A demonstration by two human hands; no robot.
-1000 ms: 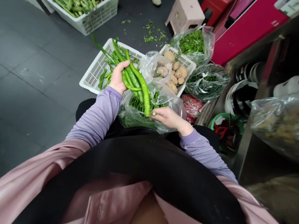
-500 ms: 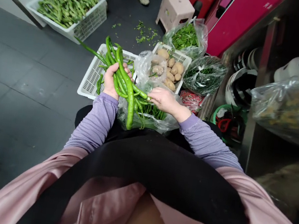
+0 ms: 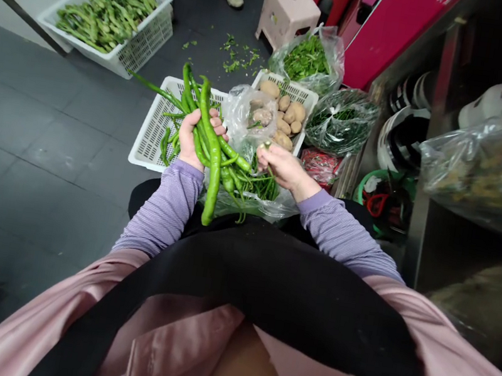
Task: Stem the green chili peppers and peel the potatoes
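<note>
The dark tiled floor [image 3: 68, 140] carries a low white basket [image 3: 147, 140] with some green peppers inside. Beyond this low basket, to its left, is a deeper white crate [image 3: 148, 38] heaped with green stalks. A pale pink stool [image 3: 292, 1] stands beyond it to the right. Just right of the low basket sits a smaller basket [image 3: 310, 105] of potatoes [image 3: 298, 111], and farther right is a tied clear bag [image 3: 342, 123] of dark greens. An open plastic bag [image 3: 271, 207] of thin green peppers lies to the low basket's near right.

Seen over the low basket's right part, the long green peppers [image 3: 213, 176] lie across the left hand [image 3: 188, 137], which grasps them in a bunch. The right hand [image 3: 285, 167], right of the low basket, is closed, its fingertips pinching a small pale-green piece [image 3: 266, 144].
</note>
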